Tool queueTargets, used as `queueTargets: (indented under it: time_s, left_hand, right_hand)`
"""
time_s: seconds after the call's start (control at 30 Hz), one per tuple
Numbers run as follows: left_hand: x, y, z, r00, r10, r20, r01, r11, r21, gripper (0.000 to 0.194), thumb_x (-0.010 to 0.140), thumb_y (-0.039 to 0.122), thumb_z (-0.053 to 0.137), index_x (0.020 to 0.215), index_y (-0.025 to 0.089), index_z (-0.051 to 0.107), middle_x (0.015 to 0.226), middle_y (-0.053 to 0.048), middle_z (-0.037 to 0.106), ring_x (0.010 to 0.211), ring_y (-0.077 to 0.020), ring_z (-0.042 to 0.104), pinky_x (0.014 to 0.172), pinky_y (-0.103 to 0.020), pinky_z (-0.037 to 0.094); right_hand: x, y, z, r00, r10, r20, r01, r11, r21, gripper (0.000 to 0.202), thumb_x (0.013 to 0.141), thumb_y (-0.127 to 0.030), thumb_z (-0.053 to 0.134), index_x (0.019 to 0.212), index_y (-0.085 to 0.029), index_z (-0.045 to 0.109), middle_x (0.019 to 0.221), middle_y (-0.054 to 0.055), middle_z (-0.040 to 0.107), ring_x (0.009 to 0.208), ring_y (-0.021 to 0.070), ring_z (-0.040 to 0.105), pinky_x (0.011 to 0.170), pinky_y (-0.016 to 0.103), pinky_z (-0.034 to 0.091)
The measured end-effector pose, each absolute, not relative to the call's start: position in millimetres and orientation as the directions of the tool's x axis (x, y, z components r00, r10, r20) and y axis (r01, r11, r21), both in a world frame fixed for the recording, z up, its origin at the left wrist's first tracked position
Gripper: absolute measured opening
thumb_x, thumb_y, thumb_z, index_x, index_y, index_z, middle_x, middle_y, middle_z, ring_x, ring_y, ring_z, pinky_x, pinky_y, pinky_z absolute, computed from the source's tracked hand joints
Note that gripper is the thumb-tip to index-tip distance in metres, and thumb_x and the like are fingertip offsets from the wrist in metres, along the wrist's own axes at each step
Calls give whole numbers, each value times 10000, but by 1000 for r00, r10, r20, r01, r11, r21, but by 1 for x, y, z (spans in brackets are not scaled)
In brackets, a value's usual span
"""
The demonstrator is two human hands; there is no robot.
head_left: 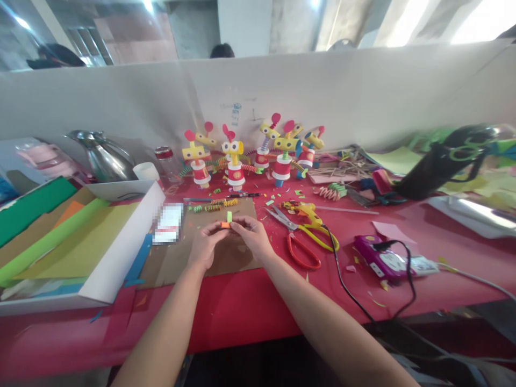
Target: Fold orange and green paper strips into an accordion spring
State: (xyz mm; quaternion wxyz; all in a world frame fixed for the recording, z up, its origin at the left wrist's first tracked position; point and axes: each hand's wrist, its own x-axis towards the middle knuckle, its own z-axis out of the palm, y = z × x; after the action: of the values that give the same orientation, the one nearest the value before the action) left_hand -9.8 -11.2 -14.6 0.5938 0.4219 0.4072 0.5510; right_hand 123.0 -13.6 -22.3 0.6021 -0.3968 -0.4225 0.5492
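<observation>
Above the brown cardboard sheet point(237, 260), my left hand point(205, 244) pinches the left end of a small orange paper strip point(226, 225). My right hand point(253, 236) grips its other end, where a lime-green paper strip point(229, 216) stands up at a right angle. Both hands are closed, fingertips close together; how the two strips join is partly hidden by the fingers. Just beyond lie several folded paper springs point(213, 207) in yellow, orange and green. A phone with a blurred screen point(168, 223) rests left of my left hand.
Several paper-cup figures point(235, 174) stand along the back. To the right lie scissors point(296, 236), a yellow glue gun point(309, 213) and a purple power strip point(381, 258) with cords. A white box point(124, 252) of coloured paper, a steel jug point(107, 161) and a black bottle point(437, 166) flank the table.
</observation>
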Motion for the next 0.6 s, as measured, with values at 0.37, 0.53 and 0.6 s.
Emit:
queueTargets:
  time_s: [0.37,0.53,0.6]
  left_hand:
    - [-7,-10,-14,61,997,-51,-343,69,937,309,585,289,818,843,159,711,756,-30,705,700,-147,643,738,-282,476]
    - [-8,-10,-10,20,999,-50,-364,54,930,320,558,254,829,796,177,631,715,9,662,666,-123,617,676,-249,455]
    - [-9,-10,-11,26,999,-36,-354,42,934,301,564,254,823,766,173,615,698,19,643,652,-113,603,670,-241,448]
  right_hand:
    - [121,-14,-24,-6,1000,19,-383,16,-924,310,637,-413,754,850,-197,690,816,29,717,749,181,668,764,331,533]
    - [122,-16,-20,-11,999,31,-317,26,-948,257,670,-403,732,817,-195,699,801,24,709,743,170,659,735,294,513]
    - [123,-16,-19,-11,999,41,-292,36,-956,257,677,-403,730,836,-202,703,816,25,712,761,176,662,743,291,511]
